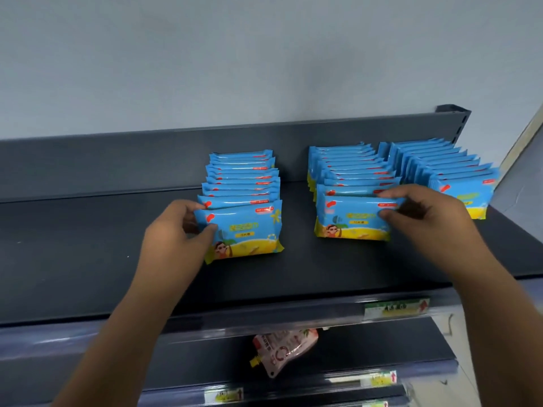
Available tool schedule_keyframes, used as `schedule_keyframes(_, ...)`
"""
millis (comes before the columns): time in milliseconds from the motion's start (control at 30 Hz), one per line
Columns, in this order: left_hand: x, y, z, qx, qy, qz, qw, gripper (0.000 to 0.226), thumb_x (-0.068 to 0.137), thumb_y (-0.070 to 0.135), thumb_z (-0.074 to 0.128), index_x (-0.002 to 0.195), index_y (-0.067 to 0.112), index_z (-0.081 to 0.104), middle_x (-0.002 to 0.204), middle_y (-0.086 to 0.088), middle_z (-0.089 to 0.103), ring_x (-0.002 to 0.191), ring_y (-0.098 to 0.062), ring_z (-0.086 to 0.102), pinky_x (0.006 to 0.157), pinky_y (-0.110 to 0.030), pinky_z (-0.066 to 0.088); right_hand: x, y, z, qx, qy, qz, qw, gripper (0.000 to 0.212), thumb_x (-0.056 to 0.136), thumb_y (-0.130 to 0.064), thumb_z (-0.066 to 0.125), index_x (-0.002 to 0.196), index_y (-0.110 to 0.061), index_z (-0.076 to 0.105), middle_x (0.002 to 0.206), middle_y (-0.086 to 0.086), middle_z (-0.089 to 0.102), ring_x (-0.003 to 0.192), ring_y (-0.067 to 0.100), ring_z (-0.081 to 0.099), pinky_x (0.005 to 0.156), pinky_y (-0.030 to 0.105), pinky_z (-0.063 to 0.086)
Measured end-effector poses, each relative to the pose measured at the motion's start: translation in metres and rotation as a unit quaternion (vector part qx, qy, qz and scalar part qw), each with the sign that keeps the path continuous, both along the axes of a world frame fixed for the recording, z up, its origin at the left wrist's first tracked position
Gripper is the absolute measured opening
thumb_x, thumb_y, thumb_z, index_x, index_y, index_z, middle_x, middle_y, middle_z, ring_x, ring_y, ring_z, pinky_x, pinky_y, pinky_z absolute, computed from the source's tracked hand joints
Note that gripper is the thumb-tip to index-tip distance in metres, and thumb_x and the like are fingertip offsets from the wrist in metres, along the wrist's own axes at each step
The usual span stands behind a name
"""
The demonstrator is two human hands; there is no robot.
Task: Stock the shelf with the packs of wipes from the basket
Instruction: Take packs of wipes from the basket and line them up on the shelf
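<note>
Two pinch grips, left hand (176,230) holding left pack (249,230), right hand (426,212) holding middle pack (352,218)

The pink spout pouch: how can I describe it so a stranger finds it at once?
Find the dark top shelf carrying three rows of blue wipes packs. Look at the lower shelf directly beneath it. The pink spout pouch lies there alone, the only pink item, with a yellow cap.

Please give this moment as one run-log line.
left hand grips left row's front pack | right hand grips middle row's front pack | third row at right
</note>
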State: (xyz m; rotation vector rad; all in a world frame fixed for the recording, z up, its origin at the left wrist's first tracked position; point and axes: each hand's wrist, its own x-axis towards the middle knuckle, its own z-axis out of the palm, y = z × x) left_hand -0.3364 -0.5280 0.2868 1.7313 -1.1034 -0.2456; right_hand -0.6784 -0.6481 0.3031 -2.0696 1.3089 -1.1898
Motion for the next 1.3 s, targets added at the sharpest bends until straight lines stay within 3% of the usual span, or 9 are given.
schedule_keyframes(100, -0.004, -0.001, 0.000, 0.016, -0.011, -0.013, 1.000, 0.042, 0.078, 0.007, 0.086, 0.104, 0.029, 0.061, 0.092, 0.015, 0.068, 0.079, 0.008, 0.066, 0.064, -0.010, 0.048, 0.002, -0.008, -0.003, -0.082, 0.072, -0.025, 0.994, 0.033, 0.084, -0.009, 0.081, 0.112, -0.023, 0.074, 0.099, -0.003, 0.066, 0.081, 0.004, 0.055, 0.079, -0.003, 0.036)
schedule_keyframes(200, -0.005, -0.004, 0.001, 0.015, -0.041, -0.007, 0.999, 0.047, 0.074, 0.010, 0.089, 0.104, 0.031, 0.059, 0.093, 0.013, 0.067, 0.084, -0.005, 0.067, 0.071, -0.024, 0.056, 0.003, -0.011, -0.005, -0.136, 0.112, -0.035, 0.984, 0.037, 0.080, -0.007, 0.083, 0.115, -0.013, 0.074, 0.106, 0.007, 0.060, 0.090, 0.008, 0.050, 0.084, -0.001, 0.032)
schedule_keyframes(333, -0.002, -0.007, 0.007, 0.011, -0.099, 0.007, 0.995, 0.043, 0.073, 0.013, 0.089, 0.099, 0.029, 0.057, 0.091, 0.016, 0.061, 0.082, -0.003, 0.060, 0.075, -0.034, 0.055, 0.006, -0.012, -0.009, -0.152, 0.143, -0.053, 0.977, 0.055, 0.067, -0.018, 0.093, 0.117, -0.012, 0.071, 0.118, 0.009, 0.056, 0.109, 0.020, 0.052, 0.093, 0.022, 0.041)
schedule_keyframes(467, 0.001, -0.006, 0.007, 0.024, -0.129, 0.009, 0.991, 0.044, 0.075, 0.018, 0.089, 0.102, 0.028, 0.056, 0.093, 0.018, 0.055, 0.083, 0.000, 0.056, 0.067, -0.020, 0.044, 0.010, -0.012, -0.013, -0.152, 0.174, -0.072, 0.970, 0.067, 0.061, -0.027, 0.096, 0.120, -0.013, 0.067, 0.126, 0.008, 0.053, 0.119, 0.030, 0.052, 0.098, 0.049, 0.049)
schedule_keyframes(633, 0.004, -0.002, 0.005, 0.020, -0.158, 0.023, 0.987, 0.045, 0.076, 0.016, 0.087, 0.109, 0.024, 0.058, 0.104, 0.010, 0.057, 0.086, -0.006, 0.054, 0.072, -0.026, 0.044, 0.006, -0.013, -0.017, -0.168, 0.177, -0.096, 0.965, 0.066, 0.062, -0.023, 0.096, 0.120, -0.011, 0.068, 0.124, 0.009, 0.056, 0.117, 0.033, 0.052, 0.097, 0.047, 0.049)
schedule_keyframes(767, -0.001, -0.002, 0.000, 0.005, -0.207, 0.029, 0.978, 0.052, 0.077, 0.009, 0.083, 0.122, 0.016, 0.057, 0.119, 0.000, 0.056, 0.109, -0.023, 0.054, 0.087, -0.033, 0.042, 0.008, -0.011, -0.019, -0.185, 0.186, -0.112, 0.959, 0.066, 0.064, -0.021, 0.094, 0.123, -0.011, 0.066, 0.124, 0.011, 0.056, 0.115, 0.035, 0.052, 0.095, 0.049, 0.048)
schedule_keyframes(867, -0.011, -0.006, -0.006, -0.009, -0.284, 0.037, 0.958, 0.059, 0.071, 0.009, 0.083, 0.124, 0.010, 0.057, 0.125, -0.009, 0.057, 0.111, -0.035, 0.052, 0.089, -0.039, 0.041, 0.014, -0.004, -0.023, -0.203, 0.197, -0.118, 0.952, 0.066, 0.067, -0.019, 0.090, 0.127, -0.014, 0.063, 0.127, 0.010, 0.055, 0.116, 0.038, 0.051, 0.090, 0.053, 0.048)
schedule_keyframes(1000, -0.024, -0.009, -0.008, 0.004, -0.344, 0.023, 0.939, 0.069, 0.067, 0.025, 0.088, 0.127, 0.014, 0.059, 0.135, -0.006, 0.056, 0.123, -0.035, 0.048, 0.094, -0.054, 0.048, 0.018, 0.003, -0.029, -0.215, 0.196, -0.126, 0.949, 0.068, 0.068, -0.018, 0.089, 0.131, -0.013, 0.061, 0.130, 0.012, 0.054, 0.119, 0.040, 0.048, 0.097, 0.051, 0.045)
schedule_keyframes(1300, -0.025, -0.016, -0.008, 0.035, -0.417, 0.006, 0.908, 0.062, 0.072, 0.028, 0.086, 0.129, 0.016, 0.063, 0.137, -0.006, 0.058, 0.126, -0.038, 0.049, 0.095, -0.055, 0.045, 0.021, 0.009, -0.025, -0.216, 0.217, -0.135, 0.942, 0.071, 0.070, -0.022, 0.088, 0.134, -0.013, 0.059, 0.134, 0.013, 0.053, 0.125, 0.040, 0.046, 0.103, 0.050, 0.040)
